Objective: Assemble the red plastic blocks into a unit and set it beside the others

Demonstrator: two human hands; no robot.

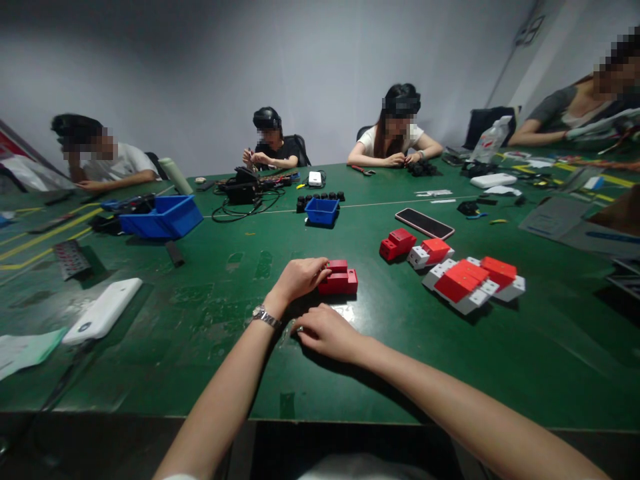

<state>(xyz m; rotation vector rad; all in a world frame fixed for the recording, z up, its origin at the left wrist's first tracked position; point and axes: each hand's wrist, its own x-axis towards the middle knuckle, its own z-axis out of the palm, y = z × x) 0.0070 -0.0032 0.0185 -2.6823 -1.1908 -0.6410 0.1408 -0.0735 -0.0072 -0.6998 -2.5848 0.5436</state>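
Observation:
A red plastic block (337, 285) with a stepped top sits on the green table in front of me. My left hand (301, 281), wearing a metal watch (266, 316), reaches over its left end. The thumb and fingertips are pinched at the block's upper edge, on something too small to name. Nearer to me, my right hand (330, 331) rests low over the table, thumb and forefinger closed beside a crumpled clear plastic bag (287, 335). A tiny shiny bit shows at those fingertips, but I cannot make out what it is.
To the right lie another red block (397, 245) and several red-and-white blocks (465, 283), with a phone (425, 223) behind. A small blue bin (321, 212) stands ahead and a larger blue bin (163, 217) at left. A white power bank (104, 310) lies near left. Co-workers sit across the table.

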